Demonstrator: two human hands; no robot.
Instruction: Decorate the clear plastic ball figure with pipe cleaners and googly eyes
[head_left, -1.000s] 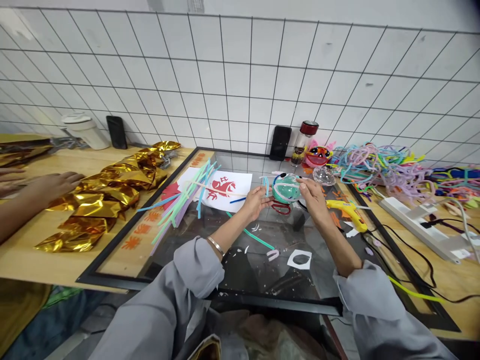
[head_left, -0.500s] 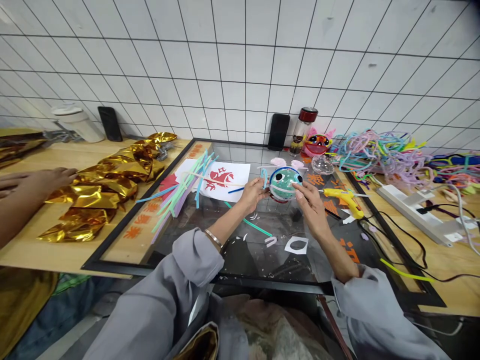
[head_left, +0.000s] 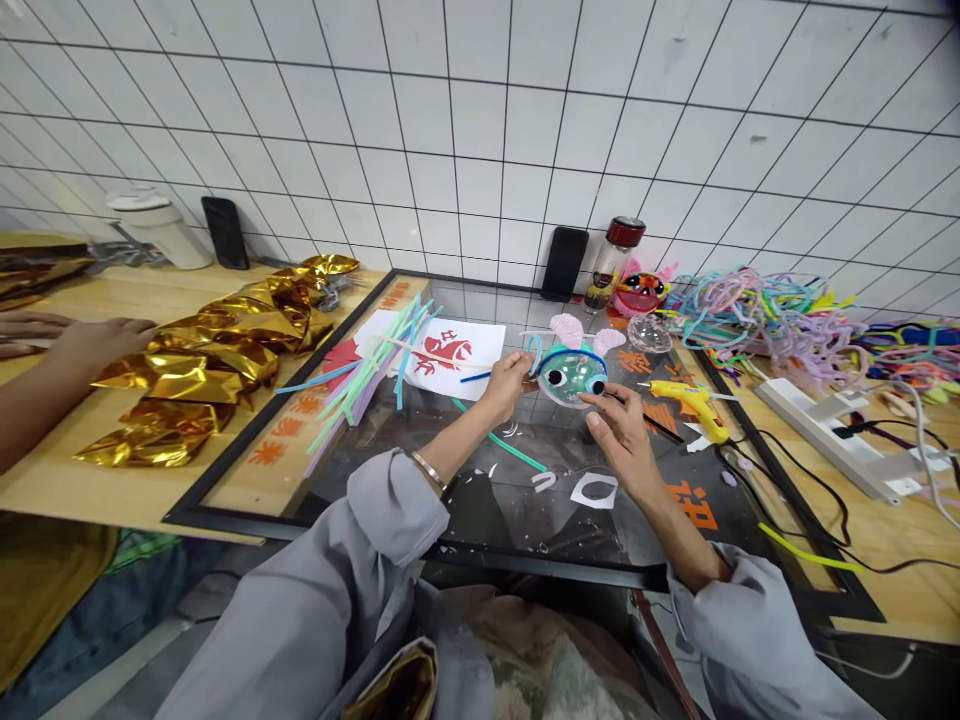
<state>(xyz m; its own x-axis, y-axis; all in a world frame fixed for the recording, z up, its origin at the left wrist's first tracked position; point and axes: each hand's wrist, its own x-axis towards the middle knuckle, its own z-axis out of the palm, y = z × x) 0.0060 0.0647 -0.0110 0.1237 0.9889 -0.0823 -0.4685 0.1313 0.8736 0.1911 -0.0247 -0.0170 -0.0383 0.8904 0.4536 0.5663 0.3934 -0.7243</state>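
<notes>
The toy ball (head_left: pixel 574 372) with eyes and pink ears is between the person's hands, above the table (head_left: pixel 45 493). The left hand (head_left: pixel 510 387) grips its left edge; the right hand (head_left: pixel 622 428), fingers bent, touches its lower right side, whether gripping one cannot tell.

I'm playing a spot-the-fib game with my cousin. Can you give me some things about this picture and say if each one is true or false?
1. The ball has two eyes with black middles. True.
2. Both hands are hidden in pockets. False: the fingers of the left hand and the right hand are at the ball.
3. A bracelet is on the left wrist. True.
4. A blue glue gun lies on the right. False: the yellow glue gun is there.
5. A bottle with a dark red lid stands beside a dark phone. True.
</notes>
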